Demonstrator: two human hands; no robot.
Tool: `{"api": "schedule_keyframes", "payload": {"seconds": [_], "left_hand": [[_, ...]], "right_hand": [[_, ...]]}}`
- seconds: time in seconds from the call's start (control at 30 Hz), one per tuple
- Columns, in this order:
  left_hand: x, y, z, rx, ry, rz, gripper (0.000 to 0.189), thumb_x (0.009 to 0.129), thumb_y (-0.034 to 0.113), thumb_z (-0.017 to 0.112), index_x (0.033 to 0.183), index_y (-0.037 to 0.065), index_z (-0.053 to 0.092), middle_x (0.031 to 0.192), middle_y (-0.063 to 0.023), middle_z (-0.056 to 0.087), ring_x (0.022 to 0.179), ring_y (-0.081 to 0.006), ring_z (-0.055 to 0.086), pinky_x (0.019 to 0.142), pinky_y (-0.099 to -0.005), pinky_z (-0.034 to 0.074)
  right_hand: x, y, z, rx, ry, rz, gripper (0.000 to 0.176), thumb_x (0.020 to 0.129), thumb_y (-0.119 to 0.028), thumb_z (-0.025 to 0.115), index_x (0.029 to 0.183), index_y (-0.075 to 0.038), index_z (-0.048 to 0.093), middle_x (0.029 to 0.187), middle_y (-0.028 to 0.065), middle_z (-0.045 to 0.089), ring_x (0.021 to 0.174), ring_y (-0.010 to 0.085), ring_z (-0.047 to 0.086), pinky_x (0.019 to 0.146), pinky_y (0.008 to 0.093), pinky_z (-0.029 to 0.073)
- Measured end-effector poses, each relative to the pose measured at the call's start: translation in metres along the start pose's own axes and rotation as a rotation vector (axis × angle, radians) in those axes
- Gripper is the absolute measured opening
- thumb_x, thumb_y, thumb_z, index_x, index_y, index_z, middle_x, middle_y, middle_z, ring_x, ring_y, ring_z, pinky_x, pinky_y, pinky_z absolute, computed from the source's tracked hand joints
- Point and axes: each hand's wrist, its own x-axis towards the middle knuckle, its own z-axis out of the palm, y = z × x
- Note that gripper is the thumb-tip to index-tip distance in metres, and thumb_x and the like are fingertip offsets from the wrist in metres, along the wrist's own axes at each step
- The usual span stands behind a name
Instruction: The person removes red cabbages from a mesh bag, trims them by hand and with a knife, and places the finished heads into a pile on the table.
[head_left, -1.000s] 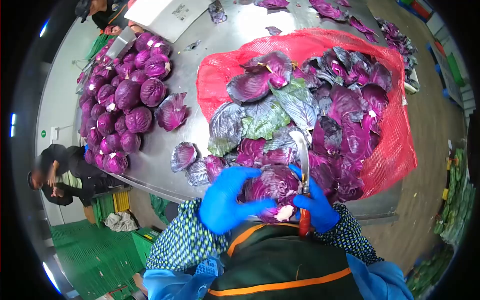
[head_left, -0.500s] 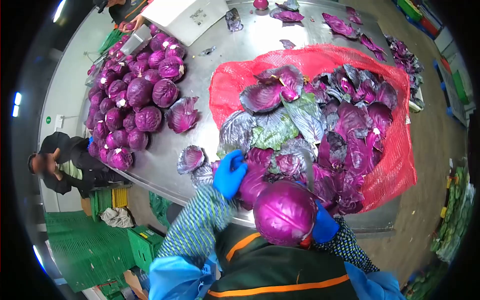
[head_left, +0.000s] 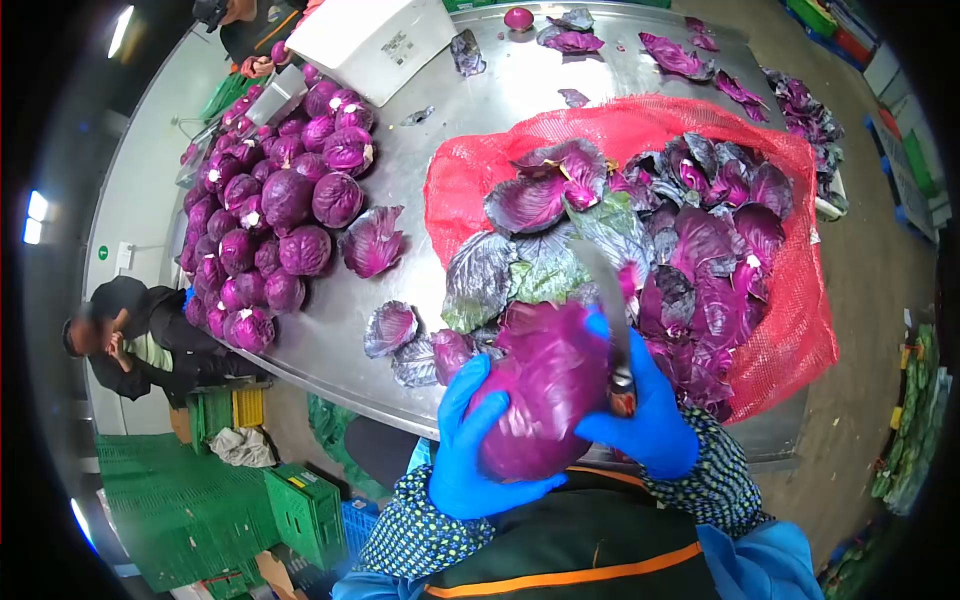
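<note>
A large red cabbage (head_left: 545, 400) is held up in front of the body, over the table's near edge. My left hand (head_left: 470, 445), in a blue glove, grips its left side and underside. My right hand (head_left: 650, 415), also gloved in blue, holds a knife (head_left: 612, 310) by its reddish handle, blade upward, with fingers touching the cabbage's right side. Beyond it lies a red mesh sack (head_left: 780, 345) covered with loose purple and green cabbage leaves (head_left: 590, 245).
A pile of trimmed red cabbages (head_left: 285, 200) occupies the table's left side, near a white crate (head_left: 375, 45). Loose leaves (head_left: 372, 242) lie on the metal table (head_left: 340, 340). One person (head_left: 150, 335) is at the left, another (head_left: 255, 35) at the upper left. Green crates (head_left: 305, 510) stand below left.
The cabbage has risen and moved slightly left. My left hand has come down from the leaves onto it. My right hand has come up beside it, with the knife blade now more visible.
</note>
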Motion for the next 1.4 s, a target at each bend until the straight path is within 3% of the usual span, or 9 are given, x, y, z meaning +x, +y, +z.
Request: {"api": "schedule_keyframes", "payload": {"seconds": [0.23, 0.33, 0.57, 0.77, 0.83, 0.97, 1.3, 1.37, 1.4], "left_hand": [[-0.004, -0.004, -0.004, -0.129, 0.254, 0.159, 0.087, 0.053, 0.024, 0.088, 0.126, 0.013, 0.043, 0.133, -0.0214, 0.036, 0.123, -0.0362, 0.039, 0.101, -0.0495, 0.036], [-0.04, -0.089, 0.023, -1.523, 0.216, -0.992, 0.074, 0.071, 0.032, 0.077, 0.131, 0.009, 0.039, 0.125, -0.0132, 0.049, 0.123, -0.0236, 0.043, 0.101, -0.0445, 0.038], [-0.004, -0.034, 0.007, -0.821, 0.146, -0.505, 0.074, 0.084, 0.059, 0.046, 0.139, 0.012, 0.028, 0.139, -0.0169, 0.035, 0.127, -0.0375, 0.035, 0.096, -0.0646, 0.033], [0.046, -0.145, -0.061, -0.66, 0.467, -0.466, 0.081, 0.063, 0.005, 0.08, 0.13, 0.006, 0.034, 0.128, -0.0158, 0.045, 0.117, -0.0246, 0.047, 0.098, -0.0408, 0.042], [0.055, -0.2, -0.113, -0.284, 0.658, -0.263, 0.087, 0.064, 0.029, 0.082, 0.133, 0.011, 0.033, 0.13, -0.0154, 0.043, 0.12, -0.0256, 0.044, 0.098, -0.043, 0.041], [0.089, -0.244, -0.238, -1.506, 0.859, -0.703, 0.083, 0.073, 0.066, 0.058, 0.137, 0.019, 0.032, 0.136, -0.0096, 0.041, 0.122, -0.0326, 0.041, 0.097, -0.0567, 0.035], [0.163, -0.363, -0.367, -1.366, 1.214, -0.189, 0.042, 0.086, 0.043, 0.055, 0.103, 0.005, 0.052, 0.11, -0.0226, 0.055, 0.105, -0.0421, 0.052, 0.093, -0.0568, 0.042], [0.142, -0.389, -0.358, -1.34, 0.479, 0.158, 0.021, 0.095, 0.03, 0.042, 0.095, 0.013, 0.055, 0.098, -0.0111, 0.06, 0.092, -0.0263, 0.058, 0.088, -0.039, 0.049], [0.159, -0.323, -0.321, -0.936, 1.027, -0.35, 0.019, 0.095, 0.028, 0.044, 0.098, 0.014, 0.057, 0.095, -0.0057, 0.062, 0.087, -0.0218, 0.06, 0.087, -0.0374, 0.049]], "right_hand": [[0.018, -0.004, -0.033, 0.329, 0.262, 0.712, 0.02, 0.08, -0.02, 0.067, 0.088, -0.01, 0.052, 0.063, -0.0016, 0.049, 0.045, 0.0106, 0.049, 0.042, 0.0253, 0.042], [0.009, 0.022, -0.071, -0.689, -0.027, 0.676, 0.038, 0.078, -0.023, 0.07, 0.105, -0.002, 0.055, 0.088, 0.008, 0.061, 0.073, 0.0179, 0.06, 0.064, 0.0294, 0.049], [0.028, -0.027, 0.028, 0.19, -0.036, 0.38, 0.057, 0.076, 0.002, 0.066, 0.129, 0.001, 0.045, 0.138, 0.0118, 0.039, 0.122, 0.0165, 0.042, 0.095, 0.0305, 0.04], [0.022, 0.003, 0.045, -0.123, -0.126, 0.659, 0.017, 0.087, -0.011, 0.058, 0.099, 0.0, 0.06, 0.067, 0.0049, 0.063, 0.052, 0.0117, 0.055, 0.047, 0.0252, 0.043], [0.011, 0.025, 0.017, -0.106, -0.081, 0.687, 0.017, 0.088, -0.014, 0.057, 0.098, -0.001, 0.06, 0.07, 0.0054, 0.062, 0.055, 0.0115, 0.055, 0.049, 0.0246, 0.044], [0.021, 0.041, -0.011, -0.135, 0.33, 0.75, 0.017, 0.087, -0.02, 0.058, 0.093, -0.005, 0.06, 0.067, 0.0024, 0.059, 0.049, 0.0079, 0.049, 0.045, 0.0191, 0.037], [0.079, 0.067, -0.034, -0.322, 0.372, 0.624, 0.014, 0.088, -0.018, 0.056, 0.089, -0.004, 0.058, 0.064, 0.004, 0.058, 0.053, 0.0117, 0.054, 0.047, 0.0237, 0.042], [0.068, 0.039, -0.036, -0.4, 0.6, 0.517, 0.012, 0.088, -0.016, 0.055, 0.079, -0.007, 0.055, 0.06, 0.0015, 0.054, 0.053, 0.0112, 0.053, 0.047, 0.0246, 0.042], [0.068, 0.014, -0.052, -0.475, 0.515, 0.457, 0.017, 0.089, -0.02, 0.056, 0.082, -0.005, 0.06, 0.063, 0.0009, 0.057, 0.056, 0.0077, 0.053, 0.05, 0.0248, 0.041]]}}
